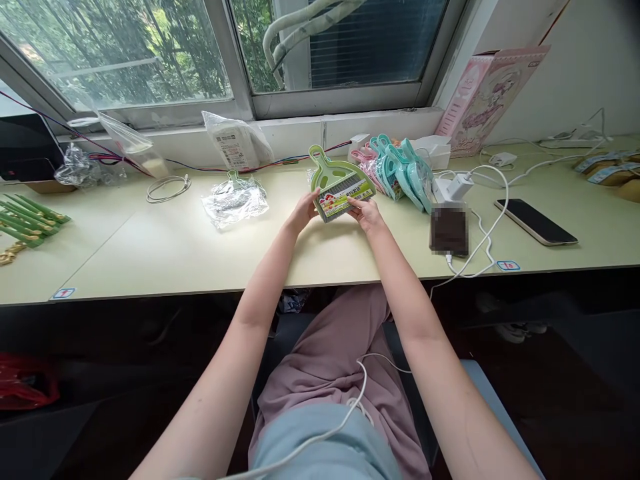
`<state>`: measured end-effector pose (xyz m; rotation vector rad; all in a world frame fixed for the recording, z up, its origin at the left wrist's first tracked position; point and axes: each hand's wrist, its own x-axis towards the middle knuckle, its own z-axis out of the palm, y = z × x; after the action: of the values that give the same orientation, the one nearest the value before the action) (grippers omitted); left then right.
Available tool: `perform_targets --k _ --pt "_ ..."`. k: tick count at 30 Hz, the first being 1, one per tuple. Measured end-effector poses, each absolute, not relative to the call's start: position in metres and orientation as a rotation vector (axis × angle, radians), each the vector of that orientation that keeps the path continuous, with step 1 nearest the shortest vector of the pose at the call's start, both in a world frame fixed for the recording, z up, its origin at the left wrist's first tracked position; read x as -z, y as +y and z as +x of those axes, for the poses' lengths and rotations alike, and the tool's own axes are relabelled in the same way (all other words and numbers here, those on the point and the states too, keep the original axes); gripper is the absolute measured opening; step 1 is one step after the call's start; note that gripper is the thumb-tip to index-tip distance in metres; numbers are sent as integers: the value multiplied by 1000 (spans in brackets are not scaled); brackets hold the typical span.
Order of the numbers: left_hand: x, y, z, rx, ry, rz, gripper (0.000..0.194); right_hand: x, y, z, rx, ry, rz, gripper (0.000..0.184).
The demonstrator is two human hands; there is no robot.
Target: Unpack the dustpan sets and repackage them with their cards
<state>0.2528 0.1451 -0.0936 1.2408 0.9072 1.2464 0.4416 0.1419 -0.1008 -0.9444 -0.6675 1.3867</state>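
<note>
A small green dustpan and brush set (340, 189), with a printed label across its bristles, is held tilted above the desk. My left hand (305, 209) grips its lower left side, while my right hand (366, 213) has hold of the lower right edge. The handle points up and to the left, toward the window. Left of my hands, a similar green-handled set (234, 198) lies in a clear plastic wrapper. To the right sits a pile of turquoise dustpan sets (400, 170), with pink ones (367, 160) behind.
A phone (537, 221), a pixelated device (449, 229) and looping white cables (493, 250) occupy the desk's right side. At the back stand a pink box (493, 100) and a plastic-wrapped packet (235, 145). Green strips (30, 220) lie far left. A coiled cable (169, 189) rests nearby.
</note>
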Motion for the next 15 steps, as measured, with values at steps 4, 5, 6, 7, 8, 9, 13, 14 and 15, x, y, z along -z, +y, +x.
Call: perform_targets --k 4,5,6,7,8,9,13,14,15 --pt "86 146 226 -1598 1631 1473 37 103 144 444 -1364 -632 -974 30" --pt "85 146 219 -1652 1850 1475 42 104 144 444 -1364 -629 -971 29" --pt "86 146 212 -1659 2047 1442 48 104 144 444 -1367 -630 -964 28" --pt "88 147 206 -1620 2208 1382 54 104 144 443 -1372 -635 -954 27" --pt "90 148 200 -1547 2333 1315 58 103 144 442 -1378 -643 -942 27" --pt "93 150 196 -1437 2418 1279 60 103 143 442 -1382 -648 -932 27" --pt "104 157 200 -915 2448 1575 45 101 143 441 -1380 -643 -933 28" --pt "105 158 205 -836 2396 1719 44 100 143 441 -1379 -636 -941 28" --pt "106 157 212 -792 2328 1871 44 100 143 442 -1376 -624 -950 28"
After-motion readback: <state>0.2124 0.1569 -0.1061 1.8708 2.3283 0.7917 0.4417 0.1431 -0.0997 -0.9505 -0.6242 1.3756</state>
